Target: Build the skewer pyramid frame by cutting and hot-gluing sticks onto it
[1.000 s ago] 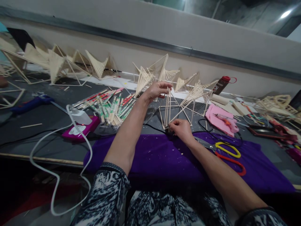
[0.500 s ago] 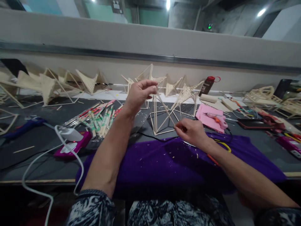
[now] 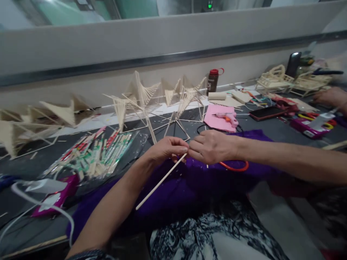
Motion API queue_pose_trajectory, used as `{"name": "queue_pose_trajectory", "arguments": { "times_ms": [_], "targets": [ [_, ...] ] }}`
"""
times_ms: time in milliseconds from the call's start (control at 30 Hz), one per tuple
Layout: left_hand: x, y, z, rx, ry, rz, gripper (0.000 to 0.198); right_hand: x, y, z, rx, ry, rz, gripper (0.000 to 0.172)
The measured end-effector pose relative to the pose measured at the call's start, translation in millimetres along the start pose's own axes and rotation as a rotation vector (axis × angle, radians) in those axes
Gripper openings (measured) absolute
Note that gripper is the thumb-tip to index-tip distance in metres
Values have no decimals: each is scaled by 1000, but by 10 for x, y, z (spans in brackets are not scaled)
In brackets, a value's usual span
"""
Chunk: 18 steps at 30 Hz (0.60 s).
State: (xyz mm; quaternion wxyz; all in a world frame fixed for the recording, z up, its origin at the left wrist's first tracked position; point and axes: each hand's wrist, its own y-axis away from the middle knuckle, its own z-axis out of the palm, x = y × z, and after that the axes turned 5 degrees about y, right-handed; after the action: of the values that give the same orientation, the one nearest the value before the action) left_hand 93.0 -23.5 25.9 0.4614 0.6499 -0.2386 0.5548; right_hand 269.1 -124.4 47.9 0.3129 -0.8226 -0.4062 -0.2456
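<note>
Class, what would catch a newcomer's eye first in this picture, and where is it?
The left hand and right hand meet at the upper end of a thin wooden stick, which slants down over a purple cloth in the foreground. Behind them, a row of pale stick models stands at the back.

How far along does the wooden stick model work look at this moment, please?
Done: a row of fan-shaped pale wooden stick models stands along the wall. In hand: the left hand and right hand pinch one end of a thin pale wooden stick over the purple cloth. Left, probably: the pile of paper-wrapped sticks beside them looks unopened, so much material remains.
</note>
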Motion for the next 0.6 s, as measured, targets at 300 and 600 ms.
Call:
{"name": "queue_pose_trajectory", "arguments": {
  "times_ms": [300,600],
  "targets": [
    [-53,31,69,35,47,8,14,104,-77,-128,-217,-125,-53,33],
    [-42,97,217,173,167,150,10,30,331,-249,-191,-115,211,31]
  ]
}}
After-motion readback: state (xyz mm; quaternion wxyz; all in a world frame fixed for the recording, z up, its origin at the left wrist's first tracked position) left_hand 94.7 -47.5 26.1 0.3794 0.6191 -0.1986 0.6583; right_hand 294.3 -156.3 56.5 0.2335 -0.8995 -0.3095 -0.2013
